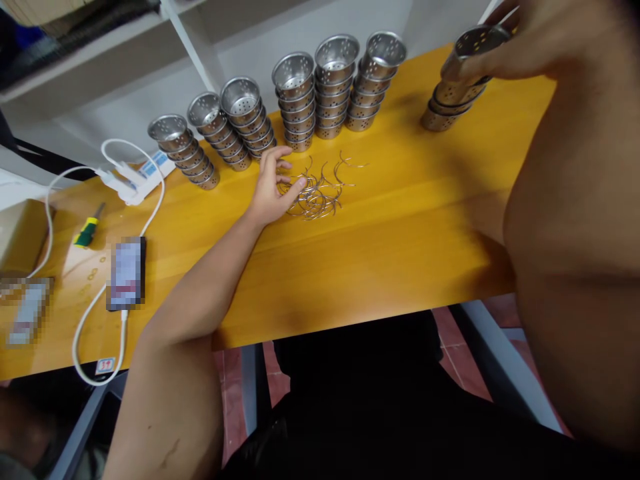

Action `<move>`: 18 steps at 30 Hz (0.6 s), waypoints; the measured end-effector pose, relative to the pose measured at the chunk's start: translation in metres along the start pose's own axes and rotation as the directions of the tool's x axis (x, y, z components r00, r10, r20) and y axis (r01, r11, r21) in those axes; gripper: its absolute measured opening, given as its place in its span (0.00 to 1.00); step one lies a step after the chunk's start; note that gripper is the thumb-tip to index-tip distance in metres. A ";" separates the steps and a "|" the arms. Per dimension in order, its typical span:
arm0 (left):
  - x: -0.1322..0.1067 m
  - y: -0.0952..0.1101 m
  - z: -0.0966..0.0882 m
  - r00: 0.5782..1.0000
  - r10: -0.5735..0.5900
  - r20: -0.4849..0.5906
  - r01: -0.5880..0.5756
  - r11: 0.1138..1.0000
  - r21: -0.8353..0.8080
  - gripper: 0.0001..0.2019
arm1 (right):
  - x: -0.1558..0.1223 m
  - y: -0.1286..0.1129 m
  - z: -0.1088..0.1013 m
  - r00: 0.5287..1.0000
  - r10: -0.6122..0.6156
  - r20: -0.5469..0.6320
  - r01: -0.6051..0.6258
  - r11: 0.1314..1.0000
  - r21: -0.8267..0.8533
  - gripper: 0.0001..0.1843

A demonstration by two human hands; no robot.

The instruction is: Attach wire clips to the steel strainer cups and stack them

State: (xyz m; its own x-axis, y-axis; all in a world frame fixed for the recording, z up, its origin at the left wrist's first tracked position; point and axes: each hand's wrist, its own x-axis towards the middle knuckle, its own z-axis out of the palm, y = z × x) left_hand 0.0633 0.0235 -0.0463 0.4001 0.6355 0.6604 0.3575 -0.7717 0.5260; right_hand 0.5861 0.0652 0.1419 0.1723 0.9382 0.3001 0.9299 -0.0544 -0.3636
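My left hand (273, 183) rests on the yellow wooden table (390, 240), its fingers spread and touching a loose pile of thin wire handles (320, 190). My right hand (505, 50) reaches to the far right and grips the top perforated metal cup (477, 41) of a short leaning stack (450, 100). My right arm fills the right side of the view. Several taller stacks of the same perforated cups (300, 100) stand in a row along the back of the table.
At the left lie a white power strip (127, 180) with its cable, a green-handled screwdriver (87, 230), a phone (126, 272) and a cardboard box (20, 233). A white shelf frame rises behind the table.
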 end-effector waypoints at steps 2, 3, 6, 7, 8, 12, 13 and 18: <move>0.001 0.004 0.000 1.000 -0.005 -0.007 0.005 1.000 -0.002 0.39 | -0.013 -0.027 -0.005 0.986 0.159 0.049 -0.154 0.984 -0.094 0.27; 0.001 0.007 -0.001 1.000 -0.011 -0.005 0.011 1.000 -0.005 0.39 | -0.017 -0.036 -0.007 0.975 0.215 0.058 -0.207 0.972 -0.112 0.27; 0.003 0.018 -0.002 0.999 -0.038 0.011 0.038 0.999 -0.006 0.39 | -0.021 -0.043 -0.007 0.975 0.224 0.011 -0.222 0.971 -0.088 0.22; 0.003 0.022 -0.002 0.999 -0.039 0.016 0.039 0.999 -0.003 0.39 | -0.021 -0.041 -0.006 0.975 0.220 -0.004 -0.220 0.971 -0.092 0.21; 0.004 0.025 -0.003 0.999 -0.033 0.020 0.033 0.999 0.001 0.39 | -0.019 -0.038 -0.004 0.974 0.225 -0.007 -0.225 0.969 -0.100 0.20; 0.004 0.032 -0.004 0.999 0.001 0.036 -0.002 1.000 0.019 0.37 | -0.013 -0.029 0.000 0.966 0.258 -0.015 -0.258 0.961 -0.095 0.23; 0.004 0.032 -0.004 0.999 -0.002 0.035 0.002 1.000 0.018 0.37 | -0.013 -0.028 0.000 0.966 0.256 -0.024 -0.257 0.963 -0.086 0.23; 0.003 0.026 -0.004 0.999 -0.031 0.032 0.031 0.999 0.008 0.37 | -0.011 -0.034 -0.003 0.944 0.330 0.009 -0.328 0.942 -0.072 0.25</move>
State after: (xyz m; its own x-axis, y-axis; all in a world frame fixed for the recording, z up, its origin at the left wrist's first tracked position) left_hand 0.0701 0.0055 -0.0282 0.4157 0.6597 0.6261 0.3768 -0.7515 0.5416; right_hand 0.5535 0.0555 0.1534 0.4666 0.8706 0.1558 0.8425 -0.3839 -0.3778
